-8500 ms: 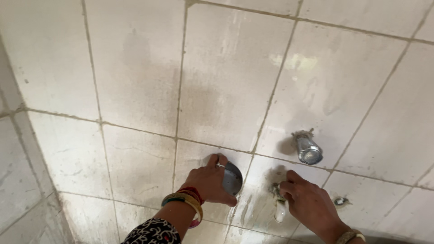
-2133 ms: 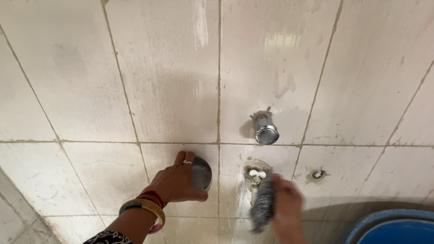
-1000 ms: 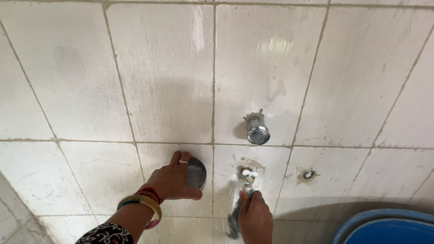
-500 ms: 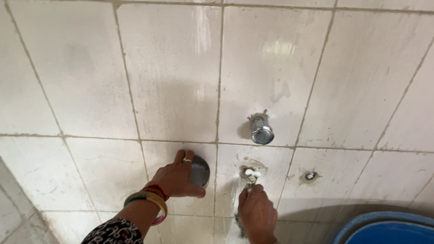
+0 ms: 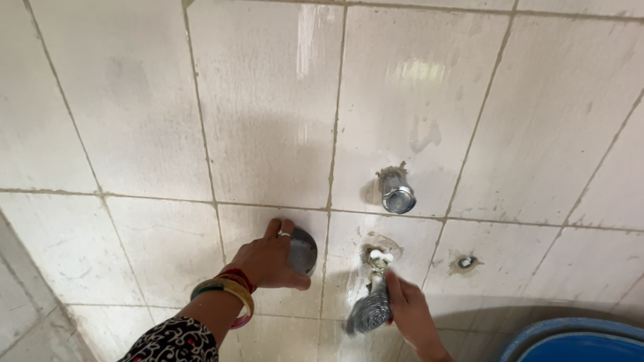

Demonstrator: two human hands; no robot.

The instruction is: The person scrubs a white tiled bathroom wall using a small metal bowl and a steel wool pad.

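Scrubbing: your right hand (image 5: 410,314) grips a steel wool scourer (image 5: 370,312), now lifted into view against the wall fitting (image 5: 380,257); half a second ago it sat lower, mostly hidden.
Bracing: your left hand (image 5: 268,258) stays closed around the round metal cap (image 5: 302,251) on the tiled wall (image 5: 268,121).
Nearby: chrome spout (image 5: 396,192) above, blue bucket (image 5: 577,342) at lower right.

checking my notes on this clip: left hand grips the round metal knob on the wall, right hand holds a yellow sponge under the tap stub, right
Not quite. The head view shows the right hand holding a silvery steel wool scrubber, not a yellow sponge, under the tap stub. The rest stands: the left hand grips the round metal knob on the tiled wall.
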